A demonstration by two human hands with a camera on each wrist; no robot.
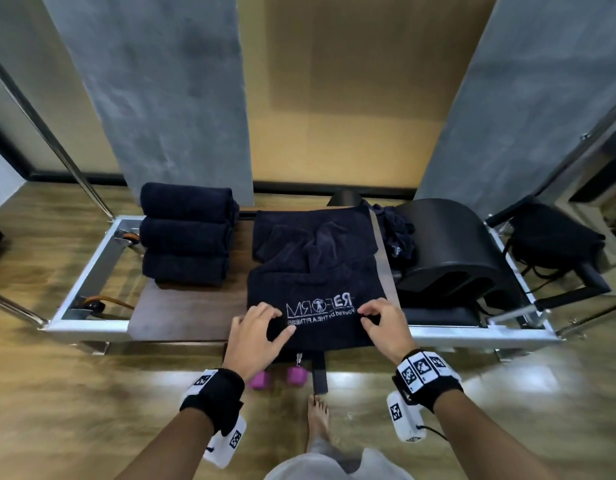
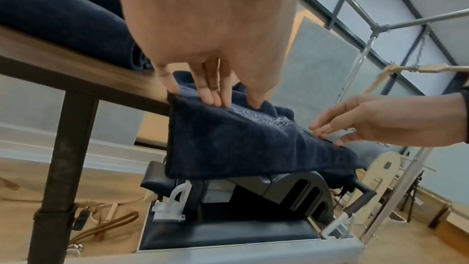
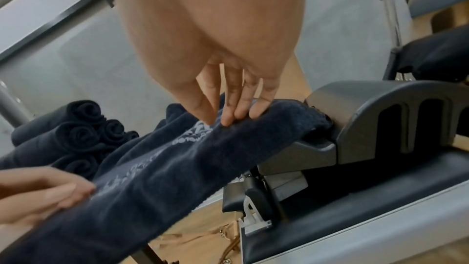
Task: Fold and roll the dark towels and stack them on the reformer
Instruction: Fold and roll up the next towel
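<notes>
A dark towel (image 1: 313, 282) with a white logo lies spread on the reformer's wooden platform (image 1: 182, 313), its near edge hanging over the front. My left hand (image 1: 278, 322) pinches the near edge left of the logo, with the cloth bunched under the fingers (image 2: 218, 97). My right hand (image 1: 368, 317) pinches the same edge on the right (image 3: 228, 117), thumb below and fingers on top. Rolled dark towels (image 1: 187, 233) are stacked at the platform's left end, their spiral ends showing in the right wrist view (image 3: 81, 131).
A loose heap of dark towels (image 1: 398, 233) lies against a black arc barrel (image 1: 451, 251) on the right. The reformer's metal frame (image 1: 92, 265) surrounds the platform. Two purple dumbbells (image 1: 259, 379) sit on the floor under the near edge, by my bare foot (image 1: 318, 417).
</notes>
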